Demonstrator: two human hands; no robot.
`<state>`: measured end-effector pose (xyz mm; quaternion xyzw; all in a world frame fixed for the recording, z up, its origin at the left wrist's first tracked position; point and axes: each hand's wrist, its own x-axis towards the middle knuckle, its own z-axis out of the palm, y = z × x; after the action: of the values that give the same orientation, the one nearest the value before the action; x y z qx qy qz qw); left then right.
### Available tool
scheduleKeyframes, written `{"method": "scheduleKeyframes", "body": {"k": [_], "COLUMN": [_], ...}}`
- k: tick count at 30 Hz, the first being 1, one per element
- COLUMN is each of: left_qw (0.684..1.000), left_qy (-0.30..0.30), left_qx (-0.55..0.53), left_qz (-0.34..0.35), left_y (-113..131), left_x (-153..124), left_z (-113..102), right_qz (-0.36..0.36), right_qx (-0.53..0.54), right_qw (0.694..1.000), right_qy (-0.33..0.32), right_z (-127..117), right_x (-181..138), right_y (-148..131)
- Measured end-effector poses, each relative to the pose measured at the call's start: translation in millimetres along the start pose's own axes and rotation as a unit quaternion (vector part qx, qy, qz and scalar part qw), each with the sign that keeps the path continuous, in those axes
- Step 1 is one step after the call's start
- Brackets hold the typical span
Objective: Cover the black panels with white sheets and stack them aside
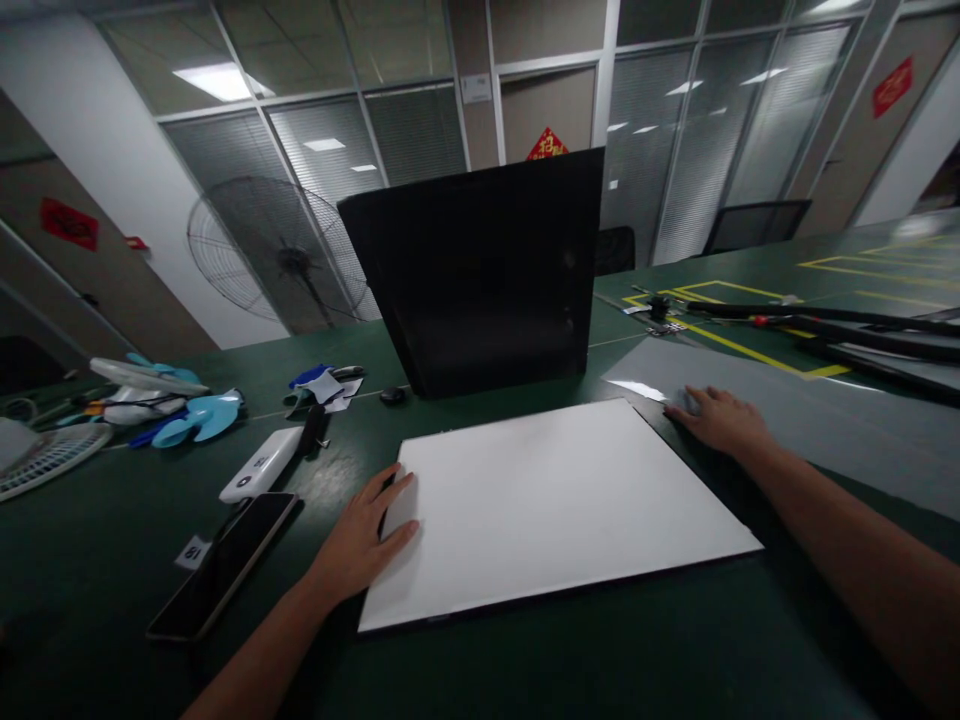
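A white rectangular panel (540, 500) with thin dark edges lies flat on the green tabletop in front of me. My left hand (360, 540) rests on its left edge, fingers spread and thumb on the white face. To the right, my right hand (720, 425) is at the near edge of a grey, glossy plastic sheet (795, 430). Its thumb and fingers close on that edge, where the sheet bulges slightly. Behind the white panel, a large black panel (487, 280) stands upright, leaning a little.
A dark phone (225, 570), a white power bank (262, 465) and a small tag (193, 553) lie at the left. Blue fan blades (199, 418) and a computer mouse (392, 396) sit farther back. Black tubes (847, 325) cross the right side near yellow tape (750, 350).
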<state>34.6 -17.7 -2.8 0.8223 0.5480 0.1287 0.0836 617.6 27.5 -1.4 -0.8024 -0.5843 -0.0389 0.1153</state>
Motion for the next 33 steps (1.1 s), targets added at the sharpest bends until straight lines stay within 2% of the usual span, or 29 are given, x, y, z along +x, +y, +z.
{"method": "scheduleKeyframes", "body": {"k": [3,7,13,17,20,22,25,27,29,33], "left_qw": [1.000,1.000,1.000,0.999,0.999,0.999,0.998,0.998,0.998,0.999], "left_qy": [0.006,0.013,0.007,0.009,0.012,0.014,0.016,0.013,0.014,0.043], "left_qx": [-0.001,0.000,0.014,0.031,0.044,0.047,0.046,0.042,0.032,-0.019], "left_qz": [0.003,0.014,0.010,0.013,0.017,0.022,0.025,0.035,0.043,0.019], "left_y": [-0.2,-0.5,3.0,4.9,3.7,2.2,-0.7,-3.4,-6.5,-12.9], "left_x": [-1.2,-2.2,-2.5,-3.1,-2.8,-2.3,-1.2,-0.2,0.8,2.5], "left_z": [0.5,-0.3,-3.8,-5.1,-4.8,-4.0,-1.7,0.5,3.1,7.4], "right_qz": [0.022,0.034,0.017,-0.010,-0.085,-0.175,-0.327,-0.400,-0.440,-0.452], "right_qx": [-0.010,-0.029,-0.026,-0.015,0.022,0.049,0.086,0.100,0.095,0.074], "right_qw": [1.000,0.999,0.998,0.995,0.985,0.969,0.925,0.899,0.889,0.886], "right_qy": [-0.010,0.013,0.051,0.103,0.147,0.167,0.174,0.147,0.085,-0.070], "right_z": [5.7,-0.4,-39.3,-63.0,-68.5,-66.0,-55.6,-46.1,-36.5,-26.5], "right_x": [2.8,-5.4,-33.0,-59.2,-87.2,-108.0,-135.1,-147.9,-156.8,-167.1], "right_y": [7.8,-5.5,-33.0,-73.9,-112.8,-135.4,-159.1,-168.7,-175.1,-182.9]}}
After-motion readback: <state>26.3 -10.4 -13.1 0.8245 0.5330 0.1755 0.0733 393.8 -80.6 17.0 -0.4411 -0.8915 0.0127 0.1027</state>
